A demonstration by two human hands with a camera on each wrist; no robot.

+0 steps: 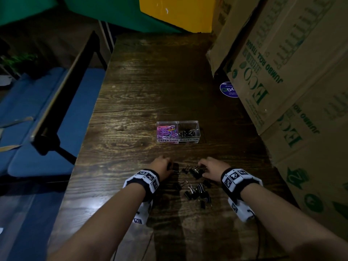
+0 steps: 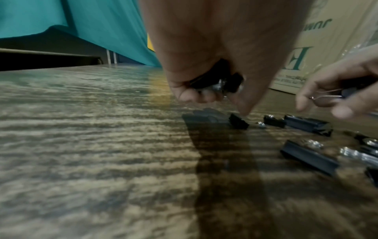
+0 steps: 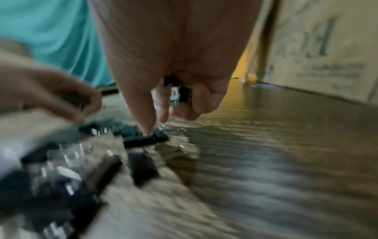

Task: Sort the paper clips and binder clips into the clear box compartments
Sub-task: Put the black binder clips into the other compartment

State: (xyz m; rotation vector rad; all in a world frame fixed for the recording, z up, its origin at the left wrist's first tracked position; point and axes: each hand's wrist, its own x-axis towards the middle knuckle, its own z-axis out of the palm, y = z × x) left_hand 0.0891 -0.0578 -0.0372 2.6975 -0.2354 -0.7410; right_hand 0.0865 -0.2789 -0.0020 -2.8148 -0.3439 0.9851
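— What's hard to make out?

— The right wrist view is blurred. The left hand (image 2: pixel 208 53) curls its grip round black binder clips (image 2: pixel 216 80); how many is hidden by the fingers. The right hand (image 2: pixel 337 90) pinches one clip by its wire handle.

— And the rest?

— Loose binder clips (image 1: pixel 197 191) lie on the bench (image 1: pixel 141 102) between the wrists. The clear box (image 1: pixel 178 132) sits beyond them, paper clips (image 1: pixel 167 131) left, black clips right.

— Any writing?

— Box labels read "PAPER CLIPS" and "BINDER CLIPS". The cartons (image 1: pixel 286 68) say "ECO" and "JUMBO ROLL TISSUE", upside down.
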